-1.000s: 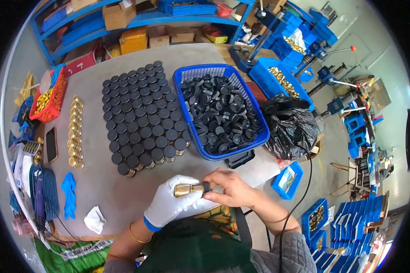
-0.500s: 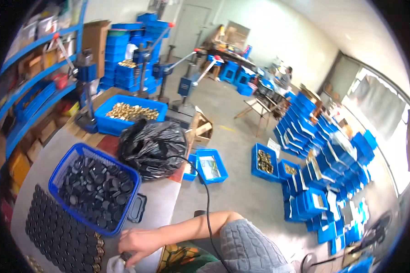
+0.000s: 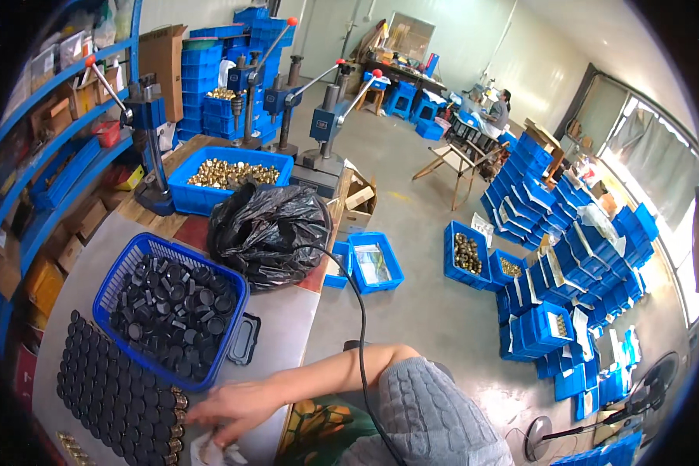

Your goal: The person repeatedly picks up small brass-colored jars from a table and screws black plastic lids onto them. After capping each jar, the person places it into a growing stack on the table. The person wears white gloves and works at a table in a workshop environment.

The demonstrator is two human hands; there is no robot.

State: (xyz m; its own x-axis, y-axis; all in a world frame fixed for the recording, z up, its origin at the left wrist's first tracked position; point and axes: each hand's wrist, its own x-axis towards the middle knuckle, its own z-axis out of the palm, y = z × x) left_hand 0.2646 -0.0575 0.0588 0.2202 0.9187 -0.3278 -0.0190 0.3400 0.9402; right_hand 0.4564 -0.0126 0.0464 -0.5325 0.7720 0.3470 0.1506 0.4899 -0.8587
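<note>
black bag (image 3: 270, 229): behind the basket
brass parts bin (image 3: 229, 177): beside presses
blue crates (image 3: 567, 256): stacked on floor

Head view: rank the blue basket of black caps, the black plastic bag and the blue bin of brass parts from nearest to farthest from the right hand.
From the right hand:
1. Blue basket of black caps, just up-left on the table.
2. Black plastic bag, beyond the basket.
3. Blue bin of brass parts, farthest back.

The right hand (image 3: 237, 408) lies low at the near edge, bare, fingers spread and blurred, its forearm running right to a grey knitted sleeve; the left hand is out of view
</note>
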